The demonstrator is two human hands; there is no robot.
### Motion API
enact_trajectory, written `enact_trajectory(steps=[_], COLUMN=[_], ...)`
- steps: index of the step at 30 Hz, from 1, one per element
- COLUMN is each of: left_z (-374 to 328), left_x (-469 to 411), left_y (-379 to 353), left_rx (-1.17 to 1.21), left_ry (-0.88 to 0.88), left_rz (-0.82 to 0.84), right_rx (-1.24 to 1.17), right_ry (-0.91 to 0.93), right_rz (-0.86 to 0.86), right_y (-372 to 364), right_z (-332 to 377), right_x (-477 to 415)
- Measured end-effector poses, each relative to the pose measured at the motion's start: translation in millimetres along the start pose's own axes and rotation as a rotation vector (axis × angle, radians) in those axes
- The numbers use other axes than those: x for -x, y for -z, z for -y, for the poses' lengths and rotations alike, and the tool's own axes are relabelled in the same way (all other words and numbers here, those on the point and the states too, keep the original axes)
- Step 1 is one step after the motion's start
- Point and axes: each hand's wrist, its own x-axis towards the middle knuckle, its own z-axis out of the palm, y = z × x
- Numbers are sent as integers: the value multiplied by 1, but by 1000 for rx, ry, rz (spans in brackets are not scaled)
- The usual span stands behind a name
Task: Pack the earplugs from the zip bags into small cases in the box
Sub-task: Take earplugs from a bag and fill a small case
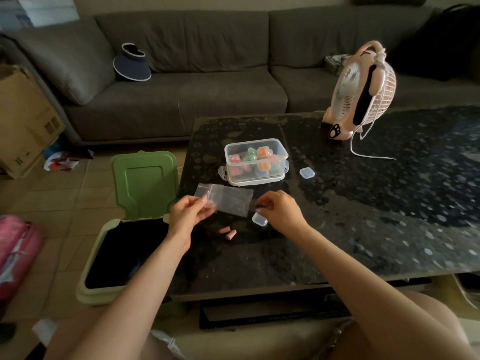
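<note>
Left hand (188, 214) is up over the table's near-left corner, thumb and fingertips pinching the sealed end of a clear zip bag (228, 201). The bag is thin, crinkly film, rectangular, stretched out flat towards the right hand (280, 211). That hand's fingers are curled in right at the bag's far edge, but the blur hides whether they actually grip it.

Down on the table (376, 203), a dark glossy slab mottled with pale speckles, two earplugs (228, 233) lie side by side just below the bag: short, soft-looking salmon cylinders, touching or nearly so. A small case (259, 219), square and clear with rounded corners, sits just beside the right hand's fingertips. A second small case (307, 173) rests apart, to the right of the box (255, 175).

The box is clear hard plastic, rectangular, with clip tabs at its ends, and it's stuffed with little cases showing orange, green and pink through the walls.

Left of the table, a pale green bin (98, 284) stands with its hinged lid (145, 183) flipped up and a black liner inside. Far right, a pink round fan (363, 87) with a slatted grille, a paw print on its base. Printed marks on the cardboard carton (23, 120) are too small to read.
</note>
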Motion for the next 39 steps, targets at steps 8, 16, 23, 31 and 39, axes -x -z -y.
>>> enact_trajectory(steps=[8, 16, 23, 31, 39], left_z=[21, 10, 11, 1, 7], left_x=[-16, 0, 16, 26, 18], left_y=[-3, -15, -30, -34, -26], left_rx=[-342, -729, -767, -700, -754], left_ry=[-26, -393, -584, -543, -569], left_rz=[-87, 88, 405, 334, 280], right_rx=[316, -91, -690, -934, -947], right_ry=[60, -5, -174, -204, -224], right_rz=[165, 141, 345, 434, 533], right_y=[-15, -12, 1, 2, 3], right_z=[-4, 9, 23, 20, 23], right_x=[2, -1, 4, 3, 3])
